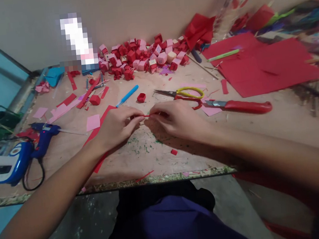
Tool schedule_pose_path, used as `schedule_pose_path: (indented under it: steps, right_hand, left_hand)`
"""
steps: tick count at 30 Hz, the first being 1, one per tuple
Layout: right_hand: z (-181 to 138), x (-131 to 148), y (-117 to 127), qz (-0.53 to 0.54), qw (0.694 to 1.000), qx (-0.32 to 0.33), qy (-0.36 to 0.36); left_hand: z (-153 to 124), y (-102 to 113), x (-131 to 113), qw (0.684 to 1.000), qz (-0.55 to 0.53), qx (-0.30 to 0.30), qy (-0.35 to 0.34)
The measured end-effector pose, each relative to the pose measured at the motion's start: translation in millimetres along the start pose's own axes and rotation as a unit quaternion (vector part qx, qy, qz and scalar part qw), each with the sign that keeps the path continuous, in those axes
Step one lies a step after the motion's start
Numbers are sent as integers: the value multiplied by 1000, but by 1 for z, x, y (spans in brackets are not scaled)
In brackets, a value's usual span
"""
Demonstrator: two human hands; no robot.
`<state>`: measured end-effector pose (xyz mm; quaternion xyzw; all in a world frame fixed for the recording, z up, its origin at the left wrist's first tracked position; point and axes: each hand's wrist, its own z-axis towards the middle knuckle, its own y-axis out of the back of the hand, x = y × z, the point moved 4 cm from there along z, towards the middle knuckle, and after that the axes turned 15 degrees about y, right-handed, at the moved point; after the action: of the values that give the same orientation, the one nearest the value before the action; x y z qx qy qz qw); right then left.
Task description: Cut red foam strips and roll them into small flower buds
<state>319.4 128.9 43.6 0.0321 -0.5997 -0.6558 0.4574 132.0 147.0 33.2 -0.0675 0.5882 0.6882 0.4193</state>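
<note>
My left hand [120,124] and my right hand [178,118] meet over the middle of the table. Both pinch a small strip of red paper [146,116] between thumb and fingers; most of it is hidden behind the fingertips. Just beyond lies a small open red paper box [141,97]. A blue pen [129,95] rests past my left hand, and a long red paper strip [93,133] runs under my left wrist. Scissors with yellow and red handles [190,93] lie right behind my right hand. A red-handled knife [243,106] is farther right.
Many red and pink paper cubes [142,57] are heaped against the wall. Large red sheets [267,67] cover the back right. On the left are a blue glue gun [43,138] with a cord and pink paper pieces [93,122]. The table's front edge [154,181] is rough.
</note>
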Motion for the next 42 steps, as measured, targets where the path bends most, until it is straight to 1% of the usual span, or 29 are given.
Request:
schedule_pose_path:
  steps: [2,4,7,11,15,20,25,30,34,37,42]
  right_hand:
    - [-1,1,-2,31,999,-12,4]
    - [-1,1,-4,45,999,-20,23]
    - [0,-4,-6,47,997,-31,52]
    - [1,-13,-7,47,995,-49,66]
    - [0,-14,-7,31,995,-64,75]
    - [-3,-8,-10,23,993,-57,98]
    - [-6,-6,-13,8,995,-50,91]
    - [-6,-8,-15,10,995,-52,82]
    - [-7,-8,-14,46,995,-58,66]
    - [-9,-5,-13,92,991,-52,80]
    - [-10,-1,-10,121,985,-51,107]
  left_hand:
    - [-1,2,-3,1000,-19,-8,15]
    - [-1,2,-5,999,-29,-11,24]
    - [-1,1,-8,998,-44,2,32]
    - [-3,1,-9,999,-49,8,13]
    - [-6,3,-9,999,-23,23,-9]
    - [-5,3,-5,997,-54,35,32]
    - [-4,1,-2,996,-64,47,50]
    - [-7,1,0,992,-87,42,79]
    - [-8,-1,4,987,-116,47,102]
    - [-9,-3,8,984,-133,44,109]
    - [-10,1,4,993,-91,17,76]
